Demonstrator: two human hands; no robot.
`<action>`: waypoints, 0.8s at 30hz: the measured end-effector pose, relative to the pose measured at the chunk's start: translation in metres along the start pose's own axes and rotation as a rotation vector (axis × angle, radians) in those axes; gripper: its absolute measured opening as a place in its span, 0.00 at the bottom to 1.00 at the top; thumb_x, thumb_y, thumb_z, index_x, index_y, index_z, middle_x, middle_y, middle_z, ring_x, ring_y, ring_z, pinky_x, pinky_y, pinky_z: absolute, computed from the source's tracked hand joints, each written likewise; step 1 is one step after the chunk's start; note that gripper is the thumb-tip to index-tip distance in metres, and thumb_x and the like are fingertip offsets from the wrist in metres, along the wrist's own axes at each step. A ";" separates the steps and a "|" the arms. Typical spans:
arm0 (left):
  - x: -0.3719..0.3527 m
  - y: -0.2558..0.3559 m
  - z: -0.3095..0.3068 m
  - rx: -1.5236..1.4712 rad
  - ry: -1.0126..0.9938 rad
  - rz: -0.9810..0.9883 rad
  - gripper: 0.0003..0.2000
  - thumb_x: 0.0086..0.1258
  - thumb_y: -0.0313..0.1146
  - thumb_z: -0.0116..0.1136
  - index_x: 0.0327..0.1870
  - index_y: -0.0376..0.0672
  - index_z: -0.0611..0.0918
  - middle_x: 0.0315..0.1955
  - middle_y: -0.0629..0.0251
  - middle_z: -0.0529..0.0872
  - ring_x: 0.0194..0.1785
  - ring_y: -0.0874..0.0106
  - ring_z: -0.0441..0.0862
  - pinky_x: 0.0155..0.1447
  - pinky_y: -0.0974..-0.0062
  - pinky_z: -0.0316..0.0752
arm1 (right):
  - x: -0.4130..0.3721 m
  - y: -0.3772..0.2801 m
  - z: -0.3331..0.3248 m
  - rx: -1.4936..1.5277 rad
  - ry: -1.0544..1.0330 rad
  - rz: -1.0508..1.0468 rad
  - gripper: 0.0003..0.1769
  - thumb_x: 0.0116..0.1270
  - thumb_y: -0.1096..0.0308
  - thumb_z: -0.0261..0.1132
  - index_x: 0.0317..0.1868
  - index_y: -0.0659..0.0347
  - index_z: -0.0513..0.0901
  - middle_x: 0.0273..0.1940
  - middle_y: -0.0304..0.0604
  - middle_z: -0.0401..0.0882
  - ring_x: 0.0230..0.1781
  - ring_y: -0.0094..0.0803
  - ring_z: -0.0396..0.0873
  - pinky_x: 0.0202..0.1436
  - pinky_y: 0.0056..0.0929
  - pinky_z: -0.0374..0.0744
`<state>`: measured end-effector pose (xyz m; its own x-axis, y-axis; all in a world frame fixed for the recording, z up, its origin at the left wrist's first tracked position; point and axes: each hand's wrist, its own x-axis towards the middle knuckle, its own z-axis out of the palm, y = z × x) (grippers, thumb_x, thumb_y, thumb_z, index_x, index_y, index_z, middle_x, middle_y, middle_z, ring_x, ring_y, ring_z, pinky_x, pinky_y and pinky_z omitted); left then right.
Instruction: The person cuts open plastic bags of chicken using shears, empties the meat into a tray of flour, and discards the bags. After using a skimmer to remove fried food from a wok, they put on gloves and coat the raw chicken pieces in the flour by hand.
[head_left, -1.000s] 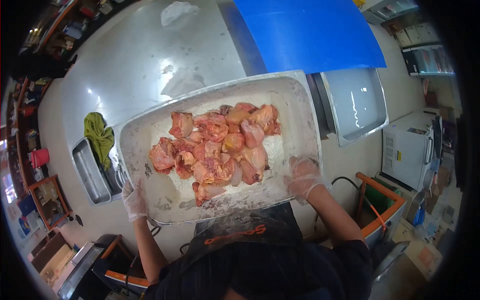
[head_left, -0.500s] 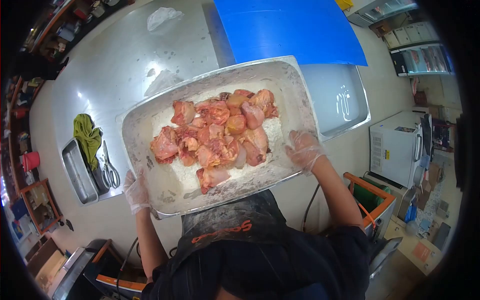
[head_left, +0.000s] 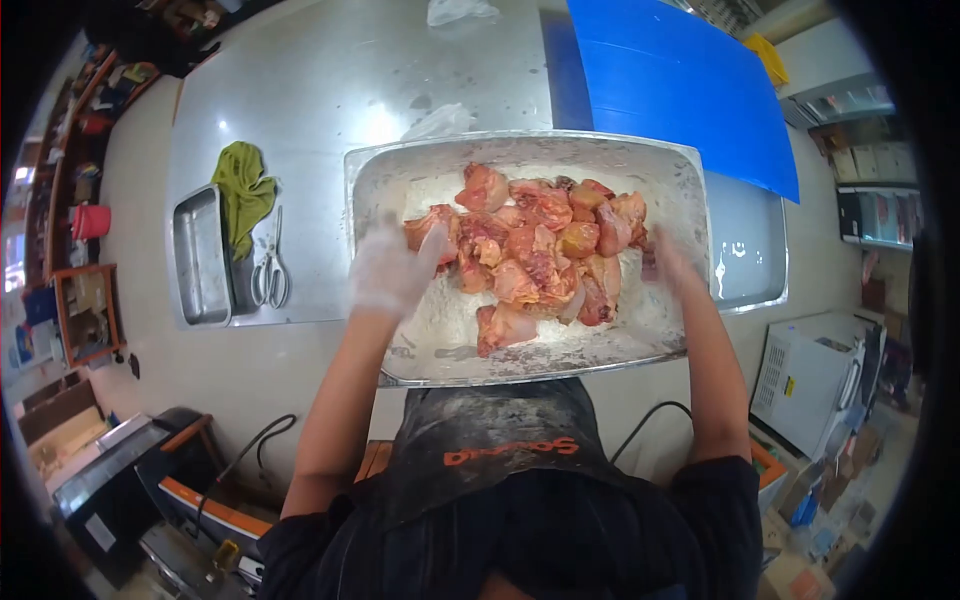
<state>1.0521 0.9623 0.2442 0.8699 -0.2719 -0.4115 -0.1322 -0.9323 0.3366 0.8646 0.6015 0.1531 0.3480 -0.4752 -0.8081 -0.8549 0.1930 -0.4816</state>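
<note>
A large metal tray (head_left: 672, 165), its inside dusted with flour, holds a heap of raw chicken pieces (head_left: 540, 260). My left hand (head_left: 385, 270), in a clear plastic glove, is over the tray's left side beside the heap; its fingers are spread and blurred by motion. At the right side of the tray, my gloved right hand (head_left: 675, 268) reaches in near the edge of the chicken, with its fingers smeared. Neither hand visibly grips a piece. White flour (head_left: 445, 335) shows around the meat.
Left of the tray, a green cloth (head_left: 243, 195), scissors (head_left: 270, 275) and a small metal pan (head_left: 203, 255) lie on the steel table (head_left: 320, 180). Crumpled clear plastic (head_left: 440, 121) is behind the tray. A blue board (head_left: 690, 90) partly covers a sink basin (head_left: 745, 262) at right.
Both hands have left the tray's outer sides and moved inward over it. The tray, tilted before, now sits level on the table's front edge. The view has shifted, too.
</note>
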 end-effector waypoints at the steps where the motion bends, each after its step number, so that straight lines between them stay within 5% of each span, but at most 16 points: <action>1: 0.020 0.003 0.011 0.048 -0.032 -0.059 0.37 0.65 0.63 0.48 0.58 0.33 0.72 0.53 0.42 0.77 0.56 0.50 0.75 0.59 0.60 0.70 | 0.006 -0.006 0.007 0.113 -0.107 -0.002 0.36 0.69 0.35 0.46 0.55 0.58 0.79 0.50 0.44 0.81 0.50 0.37 0.78 0.59 0.31 0.72; 4: 0.087 0.004 0.025 0.143 -0.425 -0.039 0.47 0.61 0.71 0.45 0.65 0.32 0.67 0.58 0.42 0.75 0.63 0.51 0.72 0.64 0.63 0.66 | 0.033 -0.018 0.012 0.258 -0.319 -0.181 0.35 0.68 0.35 0.48 0.57 0.57 0.77 0.51 0.42 0.80 0.48 0.34 0.79 0.58 0.31 0.73; 7: 0.123 -0.021 0.068 -0.047 -0.575 -0.022 0.53 0.54 0.76 0.47 0.72 0.39 0.60 0.66 0.46 0.68 0.71 0.56 0.62 0.70 0.62 0.60 | 0.030 -0.045 0.039 0.413 -0.393 -0.289 0.33 0.66 0.37 0.54 0.57 0.57 0.76 0.48 0.42 0.80 0.48 0.32 0.79 0.56 0.31 0.75; 10: 0.103 -0.006 0.078 -0.636 -0.797 -0.056 0.53 0.50 0.77 0.50 0.73 0.48 0.60 0.70 0.52 0.61 0.75 0.60 0.53 0.73 0.57 0.52 | 0.049 -0.042 0.056 0.537 -0.647 -0.223 0.30 0.65 0.43 0.61 0.57 0.59 0.75 0.48 0.42 0.80 0.49 0.30 0.78 0.58 0.30 0.75; 16: 0.093 0.008 0.129 -0.885 -0.867 -0.058 0.48 0.48 0.69 0.63 0.70 0.52 0.66 0.70 0.54 0.61 0.74 0.61 0.53 0.73 0.52 0.49 | 0.038 -0.045 0.076 0.451 -0.873 -0.096 0.26 0.56 0.65 0.70 0.55 0.64 0.76 0.49 0.46 0.80 0.48 0.31 0.80 0.55 0.29 0.78; 17: 0.084 0.018 0.126 -1.001 -0.818 -0.214 0.45 0.50 0.59 0.71 0.67 0.44 0.68 0.67 0.54 0.66 0.71 0.62 0.60 0.72 0.56 0.53 | 0.039 -0.043 0.079 0.428 -0.925 -0.093 0.27 0.55 0.69 0.70 0.56 0.64 0.76 0.50 0.46 0.80 0.49 0.32 0.80 0.56 0.30 0.77; 18: 0.078 0.024 0.121 -1.000 -0.775 -0.140 0.43 0.51 0.54 0.72 0.66 0.41 0.68 0.65 0.55 0.68 0.69 0.63 0.62 0.71 0.59 0.56 | 0.034 -0.045 0.081 0.403 -0.975 -0.095 0.29 0.53 0.72 0.70 0.58 0.64 0.75 0.51 0.47 0.80 0.50 0.32 0.80 0.58 0.31 0.77; 21: 0.050 0.059 0.090 -1.050 -0.647 -0.025 0.33 0.58 0.37 0.71 0.62 0.32 0.71 0.58 0.59 0.76 0.61 0.69 0.73 0.65 0.75 0.67 | -0.018 -0.066 0.070 0.264 -0.963 -0.326 0.31 0.47 0.79 0.74 0.55 0.63 0.77 0.49 0.44 0.81 0.48 0.31 0.80 0.56 0.30 0.78; 24: 0.055 0.047 0.089 -1.317 -0.838 -0.061 0.28 0.59 0.34 0.70 0.59 0.32 0.73 0.53 0.60 0.79 0.59 0.72 0.74 0.64 0.76 0.68 | -0.068 -0.081 0.054 0.189 -0.837 -0.489 0.26 0.44 0.87 0.72 0.46 0.60 0.81 0.42 0.39 0.83 0.41 0.26 0.80 0.51 0.26 0.79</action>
<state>1.0512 0.8826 0.1621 0.2961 -0.7107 -0.6381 0.7757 -0.2109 0.5948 0.9310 0.6648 0.2291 0.8689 0.2074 -0.4495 -0.4940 0.3059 -0.8138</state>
